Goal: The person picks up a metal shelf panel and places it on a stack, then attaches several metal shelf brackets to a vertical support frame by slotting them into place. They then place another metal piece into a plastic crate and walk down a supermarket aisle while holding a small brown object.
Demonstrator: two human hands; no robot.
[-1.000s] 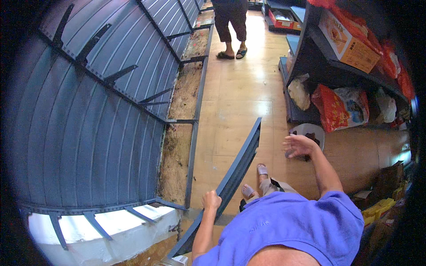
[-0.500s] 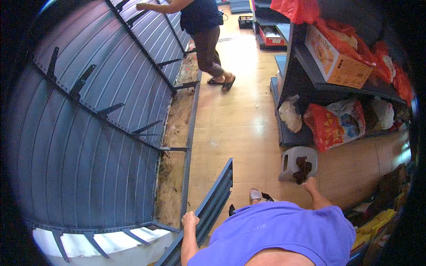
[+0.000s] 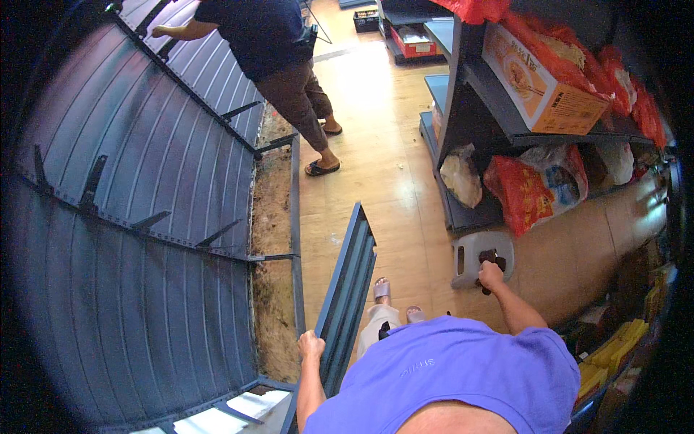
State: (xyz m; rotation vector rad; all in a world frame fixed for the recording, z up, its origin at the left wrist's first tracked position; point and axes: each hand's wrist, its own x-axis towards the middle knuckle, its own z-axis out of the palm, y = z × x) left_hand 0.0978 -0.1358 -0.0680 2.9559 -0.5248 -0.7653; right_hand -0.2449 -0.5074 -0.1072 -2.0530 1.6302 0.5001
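My left hand (image 3: 311,345) is closed on the edge of a long blue-grey metal shelf panel (image 3: 345,289), which stands tilted beside my body with its far end up. My right hand (image 3: 491,275) is closed on a bunched dark brown rag (image 3: 494,256), over a pale plastic stool (image 3: 463,253) on the floor. The fingers of that hand are partly hidden by its back. To the left rises a slatted metal shelf back (image 3: 166,311) with bare brackets (image 3: 150,220).
A co-worker (image 3: 260,43) stands ahead at the left, one arm stretched toward the shelf back. On the right, a dark shelf unit (image 3: 473,210) holds a cardboard box (image 3: 538,83) and red plastic bags (image 3: 520,192). A dirty base strip (image 3: 273,210) runs along the left shelving.
My right hand has moved forward over the stool and onto the rag, now more bunched. The panel stands steeper in view. The co-worker appears larger and farther left.
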